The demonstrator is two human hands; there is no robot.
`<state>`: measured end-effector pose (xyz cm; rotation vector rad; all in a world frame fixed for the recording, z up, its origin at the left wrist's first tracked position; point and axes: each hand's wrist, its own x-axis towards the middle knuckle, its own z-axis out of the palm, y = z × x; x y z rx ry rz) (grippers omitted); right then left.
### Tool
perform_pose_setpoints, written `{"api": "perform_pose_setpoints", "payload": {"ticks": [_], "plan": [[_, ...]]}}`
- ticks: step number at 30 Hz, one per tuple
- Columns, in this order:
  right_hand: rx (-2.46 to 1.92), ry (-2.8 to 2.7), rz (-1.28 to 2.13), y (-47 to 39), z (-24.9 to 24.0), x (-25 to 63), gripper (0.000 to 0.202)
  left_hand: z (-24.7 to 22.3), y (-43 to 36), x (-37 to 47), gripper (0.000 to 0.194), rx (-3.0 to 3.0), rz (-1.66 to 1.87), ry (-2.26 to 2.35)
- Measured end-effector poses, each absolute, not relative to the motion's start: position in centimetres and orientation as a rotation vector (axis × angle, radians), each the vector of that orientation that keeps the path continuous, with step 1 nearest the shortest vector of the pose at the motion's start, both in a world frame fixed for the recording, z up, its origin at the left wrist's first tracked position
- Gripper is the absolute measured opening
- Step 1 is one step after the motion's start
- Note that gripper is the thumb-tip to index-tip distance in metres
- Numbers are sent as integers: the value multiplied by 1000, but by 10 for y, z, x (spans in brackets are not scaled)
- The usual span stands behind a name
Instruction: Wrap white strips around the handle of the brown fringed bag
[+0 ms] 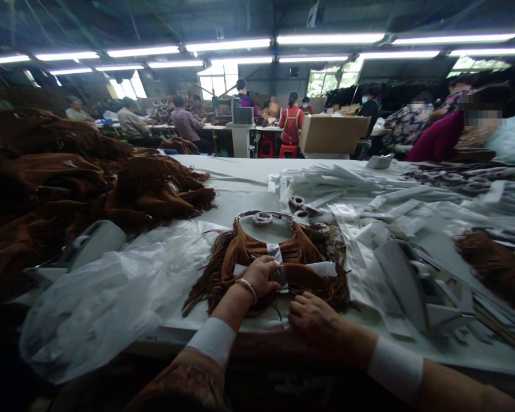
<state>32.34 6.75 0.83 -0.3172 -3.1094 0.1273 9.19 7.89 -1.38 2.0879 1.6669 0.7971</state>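
Note:
A brown fringed handbag (257, 252) lies flat on the white table in front of me, its handle toward the far side. White paper strips cross its front, and a shiny strip (274, 252) runs down its middle. My left hand (260, 277), with a bangle at the wrist, rests on the bag's middle over the shiny strip, thumb and fingers apart. At the bag's near edge, my right hand (311, 315) has its fingers curled together; what they pinch, if anything, is hidden. A wrapped ring-shaped coil (262, 218) lies by the handle.
Clear plastic bags (107, 303) spread at the left, beside a grey tape dispenser (94, 246). Brown bags (154, 189) pile up behind it. Another grey dispenser (405, 280) and many white strips (339, 177) cover the right side. Several people sit at far tables.

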Motion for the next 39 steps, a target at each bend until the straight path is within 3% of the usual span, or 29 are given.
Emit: {"api": "perform_pose_setpoints", "payload": {"ticks": [4,9,15,27,30,34,39], "plan": [[-370,-2923,279,74,12,321,15,-13,78,92,63,2093,795,1670],[-153,-2829,191,89,23,306,17,-15,78,92,60,2115,800,1665],[-341,-2530,450,126,6,272,18,-17,78,94,28,2163,801,1681],[-1000,-2504,516,165,-21,248,17,-12,55,104,70,2096,916,1842],[-1039,-2522,546,169,-24,244,17,-12,51,105,56,2169,946,1789],[-1049,-2529,595,172,-23,242,15,-17,51,106,11,2330,968,1749],[-854,-2582,778,176,0,259,19,-24,56,106,24,2303,1071,1688]]}}
